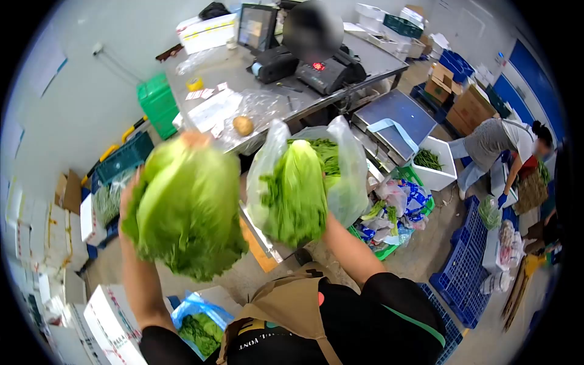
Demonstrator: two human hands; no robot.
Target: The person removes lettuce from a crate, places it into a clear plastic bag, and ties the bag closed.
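Note:
A large head of lettuce (185, 207) is held up at the left by my left hand (129, 194), which is mostly hidden behind its left edge. At the centre, a longer green lettuce (299, 194) stands upright in front of a translucent plastic bag (353, 176) with more leafy greens (326, 153) inside. My right forearm reaches up to this lettuce, and my right hand (327, 214) is largely hidden behind it. Both lettuces are slightly blurred and apart from each other.
Ahead, a metal table (386, 59) bears a scale (322, 73), a monitor (257, 27) and a potato (243, 126). A green basket (389, 246) of plastic bags is at the right, near blue pallets (459, 267). Another person (496, 143) bends over at far right. A white box (112, 322) stands lower left.

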